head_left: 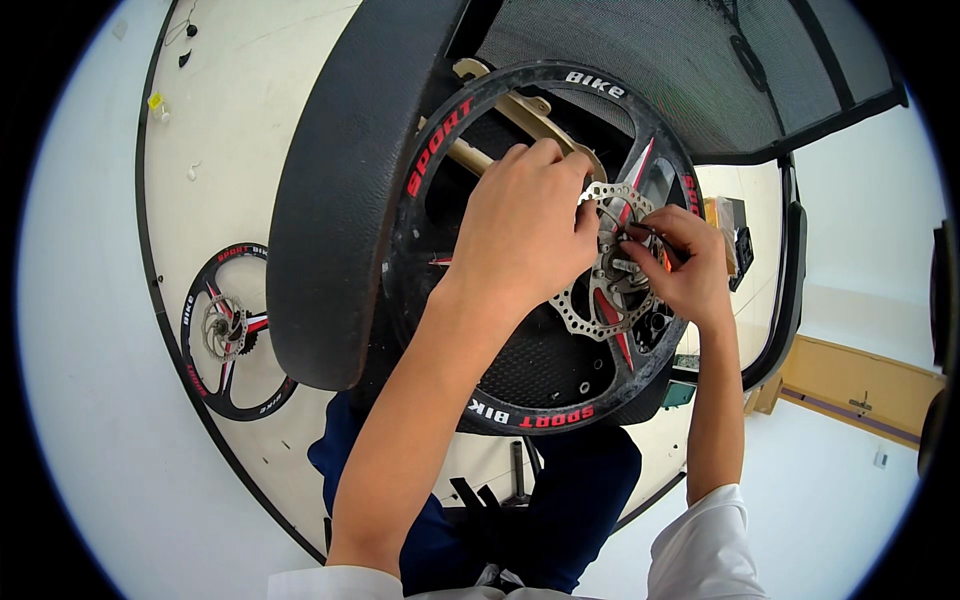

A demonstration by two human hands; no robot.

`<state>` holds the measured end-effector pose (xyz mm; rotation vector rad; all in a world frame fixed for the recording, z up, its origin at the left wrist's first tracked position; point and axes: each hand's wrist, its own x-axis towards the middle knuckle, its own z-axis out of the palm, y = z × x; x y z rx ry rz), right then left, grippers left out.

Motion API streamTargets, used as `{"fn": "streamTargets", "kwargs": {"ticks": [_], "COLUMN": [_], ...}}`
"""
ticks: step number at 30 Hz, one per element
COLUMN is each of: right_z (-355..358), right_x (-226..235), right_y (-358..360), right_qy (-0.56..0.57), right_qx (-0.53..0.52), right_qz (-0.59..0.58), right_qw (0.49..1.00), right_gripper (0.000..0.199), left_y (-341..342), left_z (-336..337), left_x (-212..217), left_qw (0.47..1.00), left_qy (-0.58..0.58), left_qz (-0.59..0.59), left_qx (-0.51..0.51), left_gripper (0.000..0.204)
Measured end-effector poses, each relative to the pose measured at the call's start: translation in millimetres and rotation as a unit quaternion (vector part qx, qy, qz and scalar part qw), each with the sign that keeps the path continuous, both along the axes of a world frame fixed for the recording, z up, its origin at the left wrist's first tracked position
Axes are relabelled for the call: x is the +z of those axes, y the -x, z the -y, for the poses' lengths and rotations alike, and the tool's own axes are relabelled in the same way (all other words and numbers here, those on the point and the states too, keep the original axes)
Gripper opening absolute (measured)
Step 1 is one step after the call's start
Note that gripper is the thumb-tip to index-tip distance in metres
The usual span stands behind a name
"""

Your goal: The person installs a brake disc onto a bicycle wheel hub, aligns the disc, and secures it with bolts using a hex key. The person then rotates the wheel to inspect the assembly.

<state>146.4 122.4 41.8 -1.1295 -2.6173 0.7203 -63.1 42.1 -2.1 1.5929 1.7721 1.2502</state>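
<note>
Up close, hands (520, 225) (685, 265) on perforated metal disc (590, 310)

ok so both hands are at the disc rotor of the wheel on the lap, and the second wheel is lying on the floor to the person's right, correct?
Not quite. The head view shows the second wheel lying to the person's left, not right. The rest holds: the left hand and right hand are both at the disc rotor of the wheel on the lap.
</note>
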Motion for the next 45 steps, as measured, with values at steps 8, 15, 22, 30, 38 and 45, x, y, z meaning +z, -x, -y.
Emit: {"fn": "streamTargets", "kwargs": {"ticks": [8, 15, 22, 30, 38, 45], "right_z": [-8, -13, -12, -8, -15, -18], "right_x": [0, 6, 14, 14, 12, 8], "right_y": [2, 3, 12, 17, 9, 8], "right_qy": [0.045, 0.068, 0.071, 0.052, 0.089, 0.039], "right_qx": [-0.015, 0.008, 0.006, 0.032, 0.053, 0.082], "right_qz": [-0.011, 0.024, 0.045, 0.062, 0.030, -0.001], "right_qw": [0.999, 0.997, 0.996, 0.996, 0.994, 0.996], "right_gripper": [0.021, 0.025, 0.025, 0.025, 0.021, 0.019], "left_y": [-2, -2, -2, -2, -2, -3], "left_z": [1, 0, 1, 1, 0, 0], "left_x": [-2, -4, -5, -7, -6, -7], "left_qw": [0.999, 0.999, 0.999, 0.999, 0.999, 0.999], "left_qy": [0.036, 0.029, 0.035, 0.037, 0.042, 0.046], "left_qz": [-0.001, -0.007, -0.007, -0.008, -0.010, -0.005], "left_qx": [-0.012, -0.011, -0.014, -0.015, -0.017, -0.020], "left_gripper": [0.025, 0.024, 0.024, 0.023, 0.022, 0.022]}}
